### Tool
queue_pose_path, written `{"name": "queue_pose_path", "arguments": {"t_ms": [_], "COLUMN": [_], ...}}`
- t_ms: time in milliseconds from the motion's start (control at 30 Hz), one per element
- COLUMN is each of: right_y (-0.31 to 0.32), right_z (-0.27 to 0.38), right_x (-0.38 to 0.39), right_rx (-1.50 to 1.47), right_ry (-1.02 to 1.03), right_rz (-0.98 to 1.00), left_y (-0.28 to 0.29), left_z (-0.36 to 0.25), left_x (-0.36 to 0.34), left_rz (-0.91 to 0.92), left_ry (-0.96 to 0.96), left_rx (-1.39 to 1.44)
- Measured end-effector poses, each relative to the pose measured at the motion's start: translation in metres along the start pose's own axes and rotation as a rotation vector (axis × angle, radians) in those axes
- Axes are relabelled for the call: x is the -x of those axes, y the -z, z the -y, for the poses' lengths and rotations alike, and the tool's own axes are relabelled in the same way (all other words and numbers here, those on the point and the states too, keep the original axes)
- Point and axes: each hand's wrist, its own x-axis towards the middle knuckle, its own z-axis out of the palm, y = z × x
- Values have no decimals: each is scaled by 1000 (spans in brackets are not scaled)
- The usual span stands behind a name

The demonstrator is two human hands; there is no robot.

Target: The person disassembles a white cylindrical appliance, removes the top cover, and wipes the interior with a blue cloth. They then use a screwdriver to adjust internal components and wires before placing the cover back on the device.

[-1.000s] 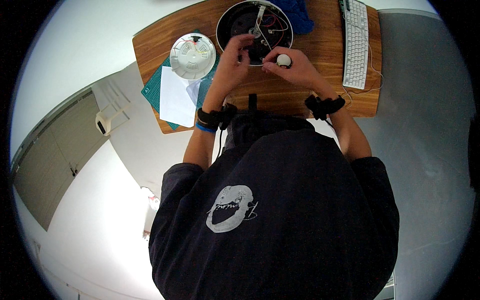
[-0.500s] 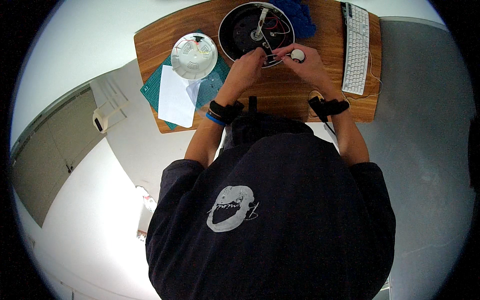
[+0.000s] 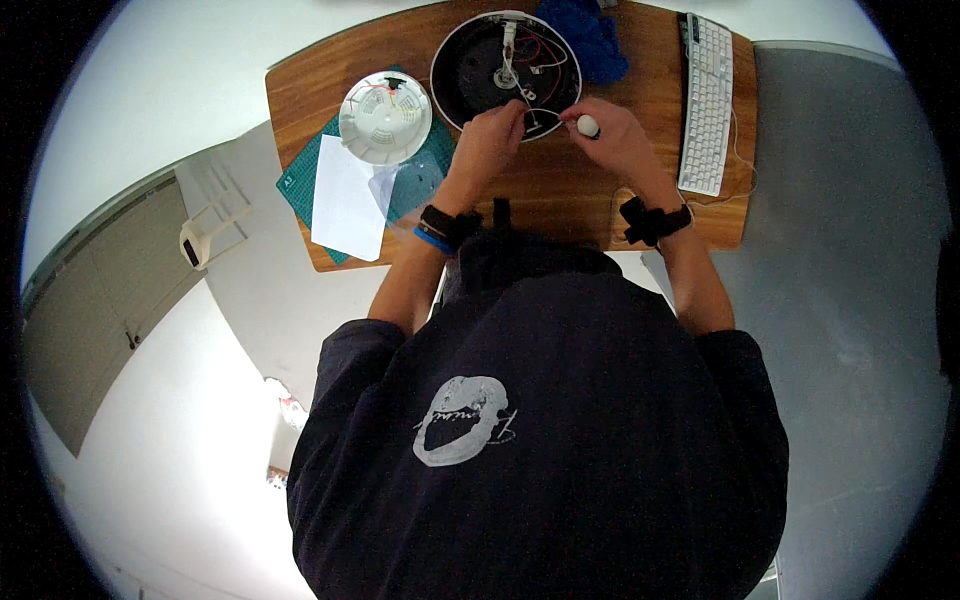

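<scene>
A round black housing (image 3: 465, 80) with a white rim sits at the far middle of the table. Inside it stand a white upright piece (image 3: 509, 42) and loose red and white wires. At its near rim, a thin white wire (image 3: 543, 111) arcs between my hands. My left hand (image 3: 490, 143) is closed in a pinch on one end. My right hand (image 3: 615, 140) pinches the other end with thumb and forefinger. A white, rounded handle-like piece (image 3: 588, 126) with a dark part also rests in my right hand; its rest is hidden.
To the left, a white round plastic part (image 3: 385, 118) with small wires lies on a green cutting mat (image 3: 297, 187), beside white paper (image 3: 347, 205) and clear film (image 3: 410, 185). A blue cloth (image 3: 590, 42) lies behind; a white keyboard (image 3: 707, 105) stands right. A chair (image 3: 198, 243) is at left.
My hands have drawn a little apart, and the white wire now spans a wider gap. The rounded piece in my right hand has tilted. The whole view has shifted slightly.
</scene>
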Motion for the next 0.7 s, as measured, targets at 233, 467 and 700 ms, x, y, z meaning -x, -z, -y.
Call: {"name": "queue_pose_path", "arguments": {"t_ms": [233,467,700], "right_y": [-7,-9,-14], "right_z": [-8,5,7], "right_x": [7,4,4], "right_rx": [71,68,98], "right_ry": [13,2,37], "right_rz": [129,293,244], "left_y": [11,30,63], "left_z": [-18,-16,-15], "left_x": [10,20,33], "left_rz": [-77,-212,-236], "left_ry": [37,-104,-79], "left_rx": [-37,-220,-359]}}
